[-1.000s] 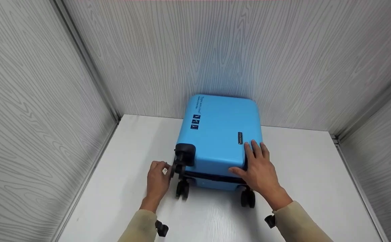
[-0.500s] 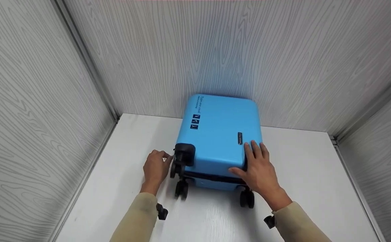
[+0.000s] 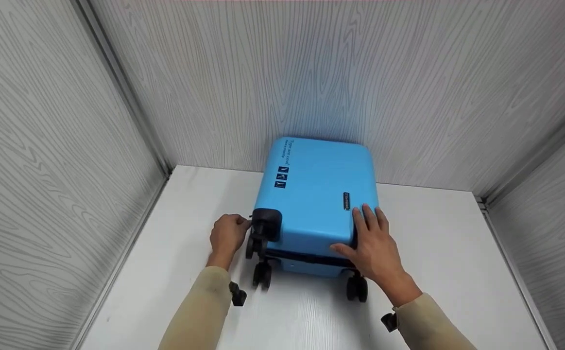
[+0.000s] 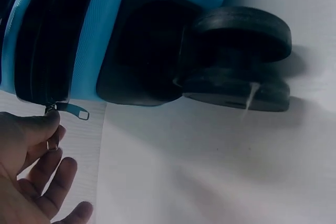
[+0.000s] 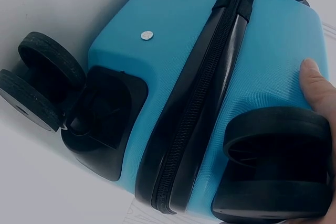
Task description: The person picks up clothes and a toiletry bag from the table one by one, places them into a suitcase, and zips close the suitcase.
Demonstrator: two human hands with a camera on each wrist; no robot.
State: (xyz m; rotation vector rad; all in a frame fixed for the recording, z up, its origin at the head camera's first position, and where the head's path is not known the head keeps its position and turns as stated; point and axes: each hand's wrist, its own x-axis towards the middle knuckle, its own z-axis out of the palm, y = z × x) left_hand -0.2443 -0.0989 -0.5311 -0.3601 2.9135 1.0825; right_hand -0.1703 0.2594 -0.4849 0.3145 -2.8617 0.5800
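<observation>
A light blue hard-shell suitcase lies on its side, its wheeled end toward me. My left hand is at its left side, just beyond a black corner wheel. In the left wrist view the thumb and forefinger pinch a metal zipper pull at the dark zipper band. A second zipper pull sticks out free beside it. My right hand rests on the near right corner, fingers straight along the top and thumb on the end face. The zipper runs closed across that end in the right wrist view.
The suitcase is on a white tabletop, its far end close to the wood-grain back panel. Similar panels stand at the left and right. Two lower wheels point toward me.
My left hand has moved away from me along the suitcase's left side, from beside the wheel to just past it, and its fingers have closed in. Suitcase and right hand stay nearly still.
</observation>
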